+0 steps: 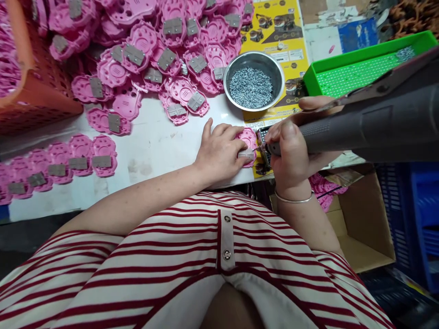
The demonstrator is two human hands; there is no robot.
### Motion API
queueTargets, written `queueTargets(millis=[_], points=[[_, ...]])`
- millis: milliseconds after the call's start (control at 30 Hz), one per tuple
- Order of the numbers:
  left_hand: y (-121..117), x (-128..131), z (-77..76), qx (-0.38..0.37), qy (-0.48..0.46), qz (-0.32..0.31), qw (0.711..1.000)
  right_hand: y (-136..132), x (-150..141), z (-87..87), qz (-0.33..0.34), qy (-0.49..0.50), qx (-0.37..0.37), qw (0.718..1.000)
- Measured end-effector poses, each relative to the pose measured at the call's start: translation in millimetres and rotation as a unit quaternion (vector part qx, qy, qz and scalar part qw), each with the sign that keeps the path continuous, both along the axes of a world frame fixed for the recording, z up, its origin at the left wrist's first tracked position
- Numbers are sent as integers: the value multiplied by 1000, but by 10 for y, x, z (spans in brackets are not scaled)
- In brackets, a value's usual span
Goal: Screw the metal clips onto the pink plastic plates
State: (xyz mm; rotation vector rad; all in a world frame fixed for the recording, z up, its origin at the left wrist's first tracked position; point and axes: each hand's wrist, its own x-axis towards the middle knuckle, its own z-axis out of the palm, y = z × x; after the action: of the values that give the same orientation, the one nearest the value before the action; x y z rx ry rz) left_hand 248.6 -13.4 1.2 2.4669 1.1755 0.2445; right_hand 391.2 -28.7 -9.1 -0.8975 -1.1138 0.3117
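The left hand (222, 146) holds a pink part (249, 135) against the worktop (164, 153), on the wearer's side of the bowl (279, 80). The right hand (295, 160) grips a tool (370, 125), tip at the part. If the part slid or the tip skidded, fingers could get jabbed.

The one view looks from the person's head, downward and forward, over the lap onto the table (164, 137) close below.

At the bench's (164, 171) near edge, the left hand (221, 151) presses a pink plastic part (247, 135) flat. The right hand (293, 153) grips a dark power tool (370, 123), its tip at the part.
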Motion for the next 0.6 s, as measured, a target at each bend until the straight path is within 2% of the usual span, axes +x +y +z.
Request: queueTargets(millis=[133,333,433,600], points=[[-18,11,0,-2,-1,2,1000,48,2,-18,42,2,27,999],[-41,15,-7,-4,2,1,1000,130,21,-100,30,1,11,999],[-42,13,-11,-2,5,0,1000,173,36,-119,65,-11,24,998],[-41,15,-20,-10,2,3,1000,165,57,-88,92,-3,-4,996]])
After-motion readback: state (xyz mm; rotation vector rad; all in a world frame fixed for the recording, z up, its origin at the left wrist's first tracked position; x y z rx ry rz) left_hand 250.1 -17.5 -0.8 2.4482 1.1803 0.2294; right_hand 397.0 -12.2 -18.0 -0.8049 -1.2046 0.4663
